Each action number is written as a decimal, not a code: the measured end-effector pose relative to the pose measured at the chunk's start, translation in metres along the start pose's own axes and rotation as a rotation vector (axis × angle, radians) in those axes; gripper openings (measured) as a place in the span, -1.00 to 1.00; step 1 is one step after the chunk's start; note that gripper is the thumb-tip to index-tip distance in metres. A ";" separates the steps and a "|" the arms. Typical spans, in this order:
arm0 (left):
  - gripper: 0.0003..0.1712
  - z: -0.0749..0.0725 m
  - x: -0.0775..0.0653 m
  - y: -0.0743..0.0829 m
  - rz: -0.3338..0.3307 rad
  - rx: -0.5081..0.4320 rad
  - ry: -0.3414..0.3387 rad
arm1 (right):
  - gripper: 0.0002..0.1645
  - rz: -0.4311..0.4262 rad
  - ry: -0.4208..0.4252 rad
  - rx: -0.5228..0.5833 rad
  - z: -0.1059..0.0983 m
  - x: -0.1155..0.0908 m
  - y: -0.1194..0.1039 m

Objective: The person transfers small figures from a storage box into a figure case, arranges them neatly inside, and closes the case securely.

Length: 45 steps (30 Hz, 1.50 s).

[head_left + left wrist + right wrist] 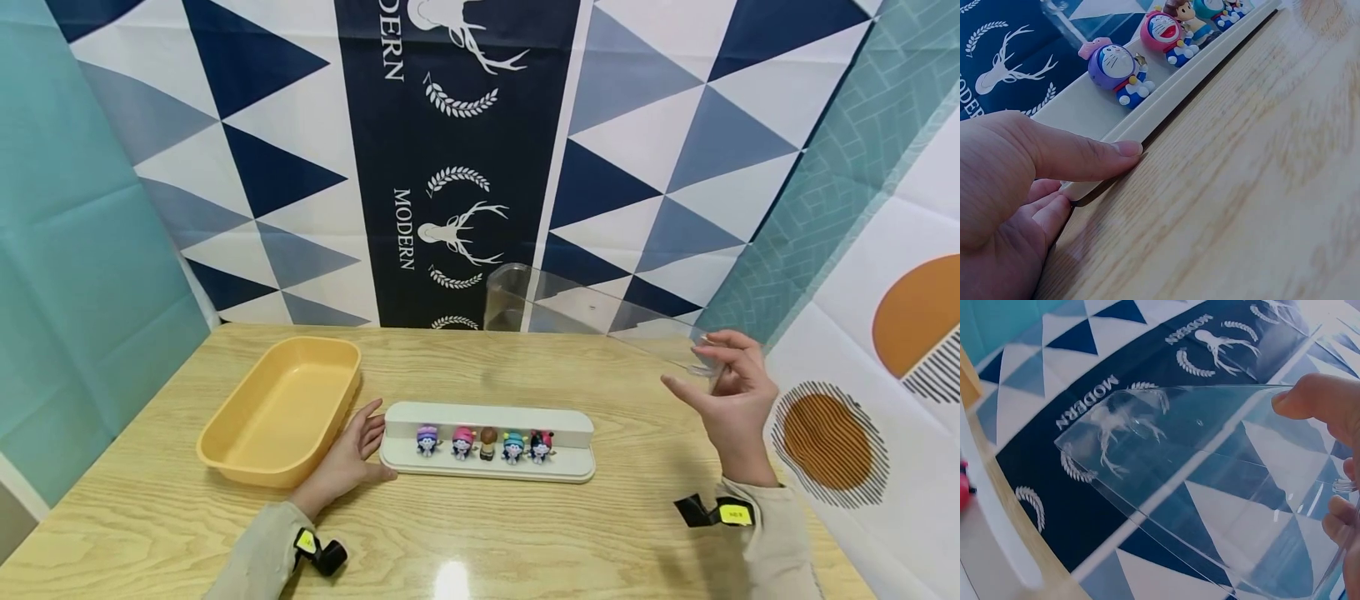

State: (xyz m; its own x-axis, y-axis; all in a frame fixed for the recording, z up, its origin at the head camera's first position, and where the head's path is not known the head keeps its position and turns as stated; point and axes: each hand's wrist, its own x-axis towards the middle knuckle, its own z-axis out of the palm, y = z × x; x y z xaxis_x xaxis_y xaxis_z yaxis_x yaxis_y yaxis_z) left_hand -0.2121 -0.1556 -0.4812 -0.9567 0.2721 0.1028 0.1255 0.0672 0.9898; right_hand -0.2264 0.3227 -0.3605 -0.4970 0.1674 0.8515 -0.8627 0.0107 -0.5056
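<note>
My left hand point(347, 454) holds the left end of a white stepped display base point(487, 417) on the table. In the left wrist view, the thumb point(1091, 153) lies along its front edge and the other fingers are at the end corner. Several small cartoon figurines point(513, 447) stand in a row on the lower step, most in colourful hats, one brown-haired. Out to the right, my right hand point(738, 392) grips one end of a long clear plastic cover point(600, 312). The cover is raised and tilted, its far end upper left, behind the base.
A yellow plastic bin point(281, 412) sits on the wooden table point(420, 533) left of the base, close beside my left hand. Behind the table hangs a patterned cloth point(292, 167) with triangles and deer heads. More fabric point(862, 400) hangs at the right.
</note>
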 end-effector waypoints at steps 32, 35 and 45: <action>0.34 0.001 0.003 0.000 -0.009 -0.007 0.001 | -0.59 0.062 -0.254 0.470 0.048 -0.016 0.036; 0.34 0.001 0.003 0.000 -0.010 -0.011 0.000 | -0.61 0.068 -0.263 0.481 0.052 -0.019 0.041; 0.34 -0.001 0.001 -0.002 -0.038 -0.011 0.012 | -0.61 0.069 -0.281 0.529 0.063 -0.026 0.053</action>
State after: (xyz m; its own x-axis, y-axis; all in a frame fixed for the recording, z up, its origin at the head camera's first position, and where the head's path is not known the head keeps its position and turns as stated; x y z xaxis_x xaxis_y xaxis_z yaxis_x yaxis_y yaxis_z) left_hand -0.2138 -0.1559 -0.4831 -0.9638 0.2584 0.0658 0.0857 0.0665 0.9941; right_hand -0.2648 0.2572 -0.4003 -0.4971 -0.1179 0.8596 -0.7210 -0.4951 -0.4848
